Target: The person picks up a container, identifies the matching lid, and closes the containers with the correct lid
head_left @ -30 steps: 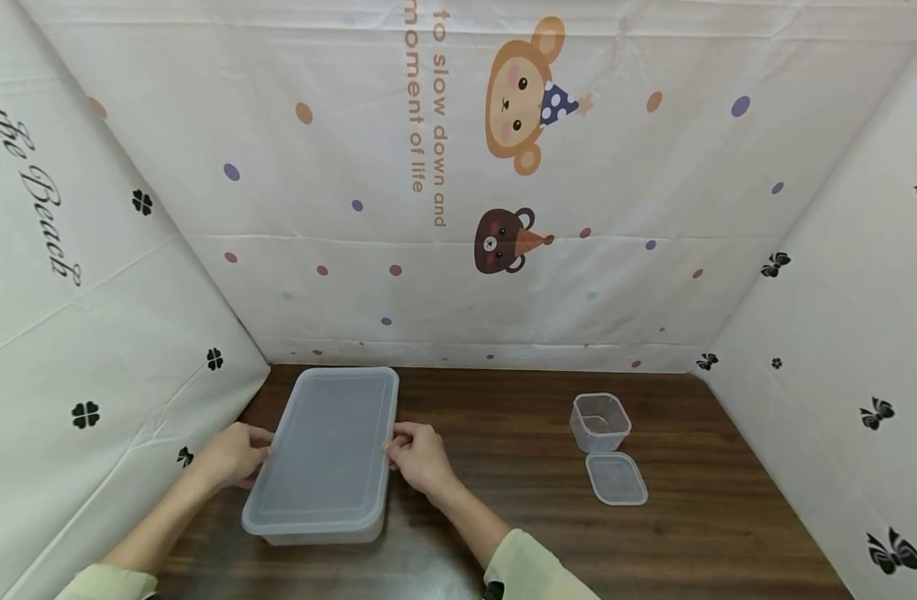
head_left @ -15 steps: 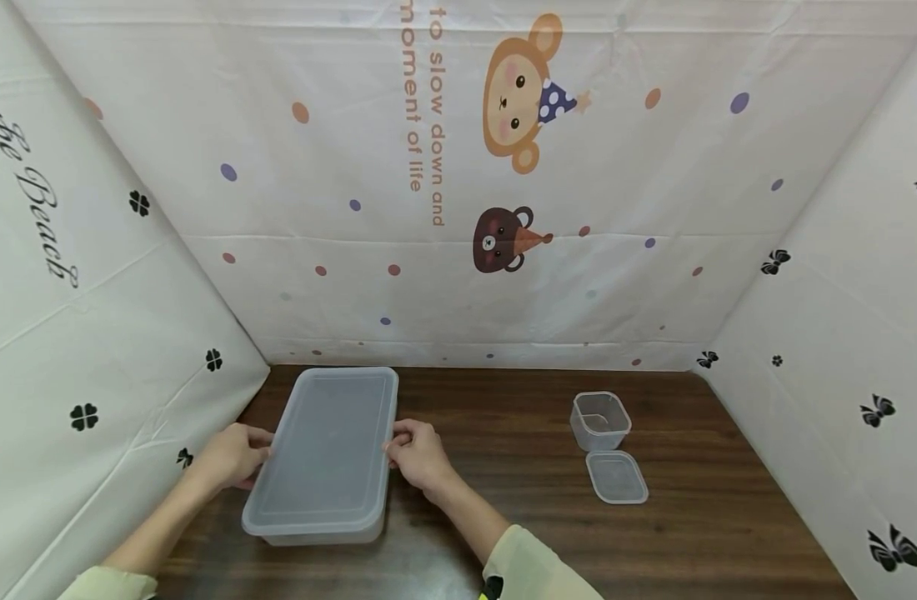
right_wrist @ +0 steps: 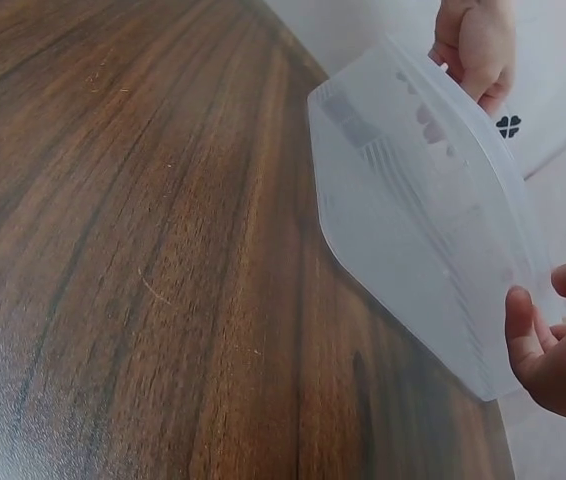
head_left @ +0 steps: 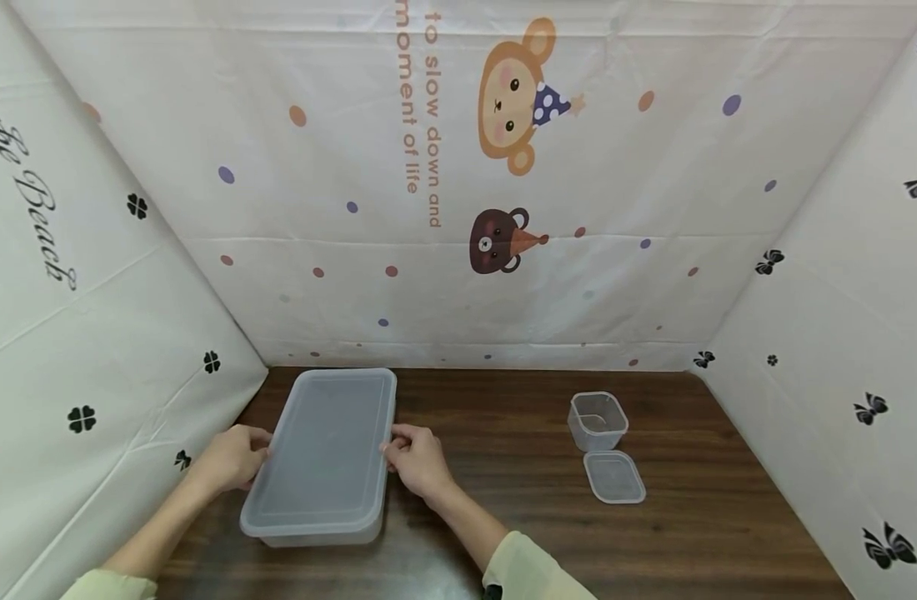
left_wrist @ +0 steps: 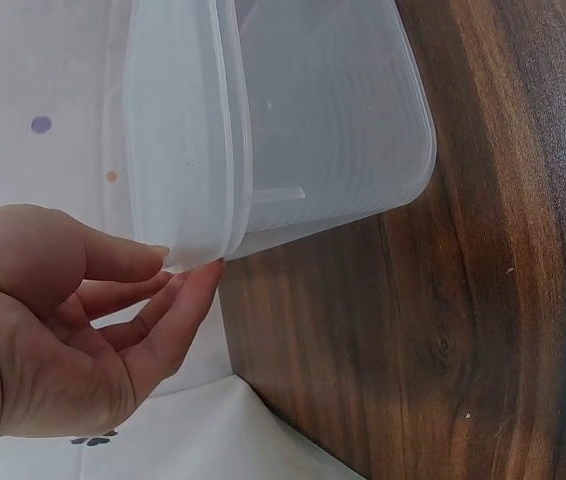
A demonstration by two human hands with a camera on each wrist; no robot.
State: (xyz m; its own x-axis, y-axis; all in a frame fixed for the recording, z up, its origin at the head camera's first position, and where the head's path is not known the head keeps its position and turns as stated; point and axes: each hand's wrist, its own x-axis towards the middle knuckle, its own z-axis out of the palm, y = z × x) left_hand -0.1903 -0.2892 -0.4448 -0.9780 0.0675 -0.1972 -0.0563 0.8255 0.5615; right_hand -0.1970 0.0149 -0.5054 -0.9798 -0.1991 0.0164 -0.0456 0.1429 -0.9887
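GRIP: your left hand (head_left: 237, 458) and right hand (head_left: 419, 460) pinched the frosted, rectangular plastic lid (head_left: 327, 446) at 9 and 3 o'clock | PLACE: translucent, rectangular plastic tub (left_wrist: 333, 105) beneath it, at the brown wooden table (head_left: 518, 450)'s 9 o'clock side | CHANGE: hands hadn't visibly shifted; your work seemed paused

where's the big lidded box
In the head view, the big lidded box is at left on the table, between the left hand and right hand.

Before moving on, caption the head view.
Two hands grip opposite edges of a lidded box; small open container and loose lid at right.
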